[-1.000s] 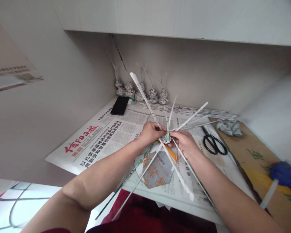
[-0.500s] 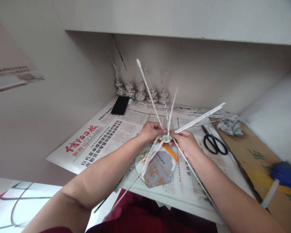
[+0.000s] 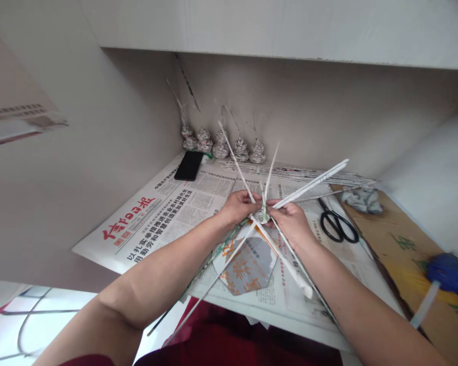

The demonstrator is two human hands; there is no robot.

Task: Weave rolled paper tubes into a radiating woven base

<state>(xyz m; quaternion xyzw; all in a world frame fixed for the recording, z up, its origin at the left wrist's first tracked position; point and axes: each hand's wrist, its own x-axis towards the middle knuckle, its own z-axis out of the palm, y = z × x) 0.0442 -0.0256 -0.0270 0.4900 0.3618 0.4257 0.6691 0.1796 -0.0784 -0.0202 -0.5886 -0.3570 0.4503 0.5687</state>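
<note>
Between my hands is a small woven paper piece (image 3: 262, 217) with rolled paper sticks fanning out of it. My left hand (image 3: 239, 206) is closed, its thumb and fingers pinching the left side of the weave. On the other side my right hand (image 3: 292, 219) pinches the right edge, near a pair of white paper sticks (image 3: 315, 182) that point up to the right. One thick white paper stick (image 3: 290, 267) slants down to the right across a grey octagonal card (image 3: 248, 267) with orange lettering. Fingertips partly hide the weave.
Newspaper (image 3: 156, 223) covers the table. Several woven paper gourds (image 3: 221, 146) line the back wall, near a black phone (image 3: 189, 165) and a bundle of paper sticks (image 3: 301, 173). Black scissors (image 3: 338, 227), a crumpled cloth (image 3: 362, 200), cardboard (image 3: 400, 244) and a blue glue gun (image 3: 448, 274) are at right.
The thick white stick near me has swung from lower left to lower right. The tall upper-left stick now reaches less high. Both hands keep their pinch on the weave.
</note>
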